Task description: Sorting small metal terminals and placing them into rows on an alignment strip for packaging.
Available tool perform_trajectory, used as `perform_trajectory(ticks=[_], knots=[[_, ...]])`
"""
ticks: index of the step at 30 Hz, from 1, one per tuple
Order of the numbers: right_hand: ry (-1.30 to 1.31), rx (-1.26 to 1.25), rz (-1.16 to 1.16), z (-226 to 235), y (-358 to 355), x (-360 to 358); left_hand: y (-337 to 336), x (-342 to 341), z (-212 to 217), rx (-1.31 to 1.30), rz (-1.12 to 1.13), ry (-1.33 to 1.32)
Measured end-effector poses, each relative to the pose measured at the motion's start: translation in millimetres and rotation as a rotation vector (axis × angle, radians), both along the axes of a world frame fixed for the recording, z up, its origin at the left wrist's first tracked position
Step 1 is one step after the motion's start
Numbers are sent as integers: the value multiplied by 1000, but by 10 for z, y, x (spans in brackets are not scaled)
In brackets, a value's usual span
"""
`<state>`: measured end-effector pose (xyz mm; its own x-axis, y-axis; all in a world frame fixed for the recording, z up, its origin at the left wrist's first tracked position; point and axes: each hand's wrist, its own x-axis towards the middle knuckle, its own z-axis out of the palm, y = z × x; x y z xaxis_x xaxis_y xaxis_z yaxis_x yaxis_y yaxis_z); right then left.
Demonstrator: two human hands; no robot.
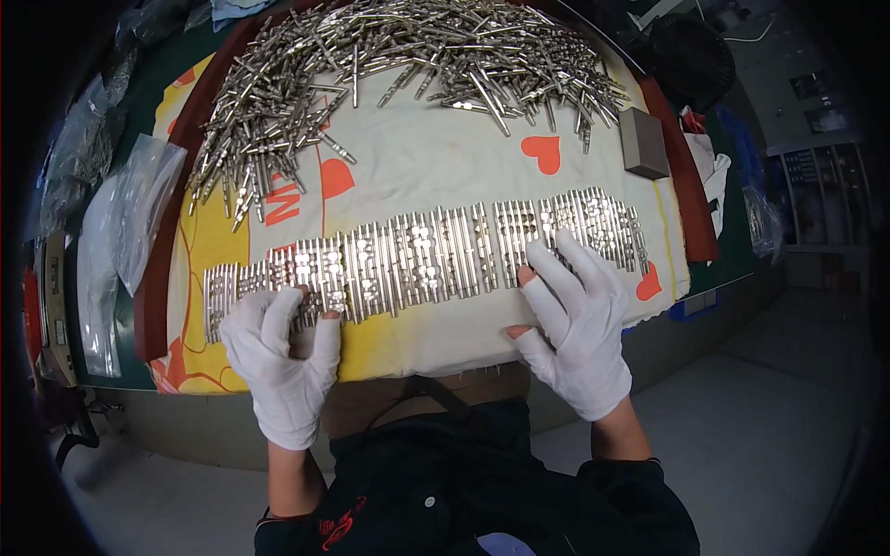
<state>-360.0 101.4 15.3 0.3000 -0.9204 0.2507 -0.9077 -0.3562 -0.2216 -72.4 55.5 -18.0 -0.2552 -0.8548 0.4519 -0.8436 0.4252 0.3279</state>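
Note:
A long row of slim, shiny metal pins (422, 264) with stepped, grooved shafts lies side by side on a patterned cloth, slanting up toward the right. My left hand (283, 366), in a white glove with bare thumb and index tips, bends its fingers over the near edge of the row's left part. Its thumb stands apart from the fingers. Toward the row's right part, my right hand (584, 338) wears a similar glove. Its fingers are spread, with the longer ones touching the pins and the thumb on the cloth. Neither hand visibly grips a pin.
A big tangled heap of similar pins (399, 46) covers the far side of the cloth (426, 157). A grey block (643, 144) stands at the right beside the dark red wooden rail (681, 185). Clear plastic bags (148, 208) lie beyond the left rail.

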Motion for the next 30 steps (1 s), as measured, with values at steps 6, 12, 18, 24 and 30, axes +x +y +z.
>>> perform_trajectory(ticks=[6, 12, 18, 24, 30], knots=[[-3, -11, 18, -32, -20, 29, -13, -5, 6, 13, 3, 8], [-21, -9, 34, -71, -20, 41, -17, -6, -3, 2, 1, 2], [-37, 5, 31, -83, -4, 24, -11, -6, 0, 9, 5, 6], [18, 11, -10, -26, 11, -35, -7, -12, 3, 6, 11, 12], [28, 2, -21, -21, 20, -45, -1, -1, -12, 14, 19, 7]])
